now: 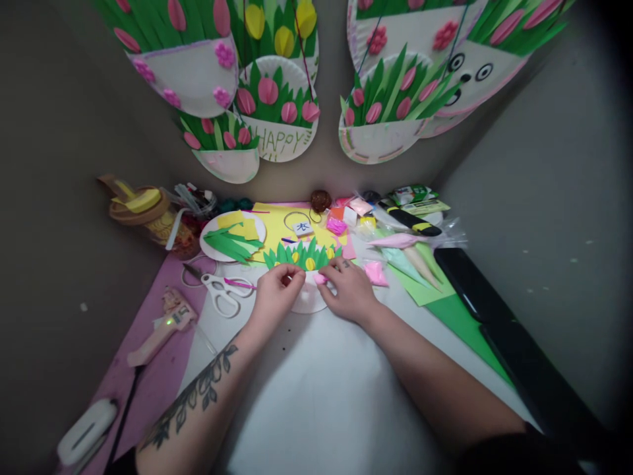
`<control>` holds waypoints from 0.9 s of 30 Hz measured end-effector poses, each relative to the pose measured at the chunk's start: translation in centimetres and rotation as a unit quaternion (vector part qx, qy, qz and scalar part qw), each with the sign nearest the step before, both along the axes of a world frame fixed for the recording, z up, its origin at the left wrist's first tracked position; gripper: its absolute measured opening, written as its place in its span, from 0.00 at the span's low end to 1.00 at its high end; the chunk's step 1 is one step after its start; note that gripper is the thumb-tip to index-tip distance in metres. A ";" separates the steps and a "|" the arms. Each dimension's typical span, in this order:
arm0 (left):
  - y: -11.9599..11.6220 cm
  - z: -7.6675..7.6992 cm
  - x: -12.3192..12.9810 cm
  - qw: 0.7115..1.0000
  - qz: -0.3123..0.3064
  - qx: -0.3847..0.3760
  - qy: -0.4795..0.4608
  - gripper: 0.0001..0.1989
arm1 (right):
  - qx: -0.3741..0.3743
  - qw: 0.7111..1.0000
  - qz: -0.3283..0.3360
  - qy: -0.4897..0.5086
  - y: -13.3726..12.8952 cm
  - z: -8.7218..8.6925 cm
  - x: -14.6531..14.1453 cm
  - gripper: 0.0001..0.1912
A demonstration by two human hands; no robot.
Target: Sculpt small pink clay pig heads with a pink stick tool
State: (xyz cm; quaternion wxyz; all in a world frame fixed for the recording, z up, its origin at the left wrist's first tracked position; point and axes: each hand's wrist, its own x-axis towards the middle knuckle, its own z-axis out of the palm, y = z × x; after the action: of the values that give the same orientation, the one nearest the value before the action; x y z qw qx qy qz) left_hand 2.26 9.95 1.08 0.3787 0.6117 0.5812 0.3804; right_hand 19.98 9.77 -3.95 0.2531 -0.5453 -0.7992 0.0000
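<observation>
A white paper plate pocket [310,302] lies on the table, with green paper grass [297,252] and yellow paper flowers [310,264] rising from its top edge. My left hand [281,288] is at the plate's left side, thumb and fingertips pinched together; whatever they may hold is too small to make out. At the right side, my right hand [351,287] has its thumb and fingers closed round a small lump of pink modelling clay [321,279], against the plate. A bag of pink clay [376,273] lies just beyond the right hand.
White-handled scissors [227,293] and a glue gun [165,323] with a lit green light lie left. A plate [210,237] carries paper scraps. Several clay packets [337,226], piping bags [403,257] and a long black object [494,310] are right. Finished plate flower pockets [227,165] hang above.
</observation>
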 end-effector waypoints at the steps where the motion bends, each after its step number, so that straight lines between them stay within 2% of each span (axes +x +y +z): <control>1: 0.0 0.0 0.0 1.000 0.001 -0.004 -0.006 0.09 | -0.002 1.000 -0.002 -0.001 0.0 0.0 0.0 0.08; 18: 0.3 -0.5 -0.2 0.998 0.007 -0.039 -0.053 0.10 | -0.008 0.999 0.005 0.032 0.3 -0.3 0.1 0.12; 23: 0.2 -0.7 0.0 0.993 -0.007 -0.055 -0.101 0.10 | 0.093 0.985 0.025 0.141 -0.3 0.2 0.2 0.12; 27: 0.0 -0.6 0.3 0.968 -0.052 -0.131 -0.209 0.12 | 0.148 0.965 0.052 0.210 -1.0 1.0 -0.1 0.10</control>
State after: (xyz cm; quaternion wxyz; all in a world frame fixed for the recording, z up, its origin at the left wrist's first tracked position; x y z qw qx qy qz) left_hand 2.59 9.92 0.50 0.5878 0.4932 0.5011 0.4001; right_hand 19.89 8.76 -2.91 0.4932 -0.4469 -0.7462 0.0093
